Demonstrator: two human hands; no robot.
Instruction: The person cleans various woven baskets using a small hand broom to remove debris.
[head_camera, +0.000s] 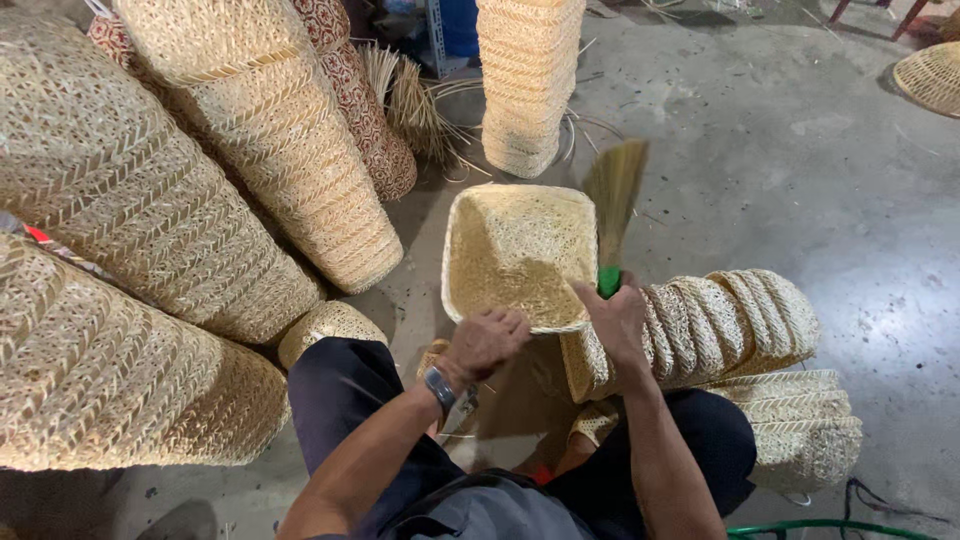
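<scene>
A square woven basket of pale straw is tilted up in front of me, its open side facing the camera. My left hand grips its near rim; a watch sits on that wrist. My right hand holds a small straw brush by its green handle, bristles pointing up beside the basket's right edge. Both hands are just above my knees, in dark trousers.
Tall leaning stacks of nested woven baskets fill the left. Another stack stands behind, and a lying stack rests at my right knee. Loose straw strips lie at the back. The floor is grey concrete.
</scene>
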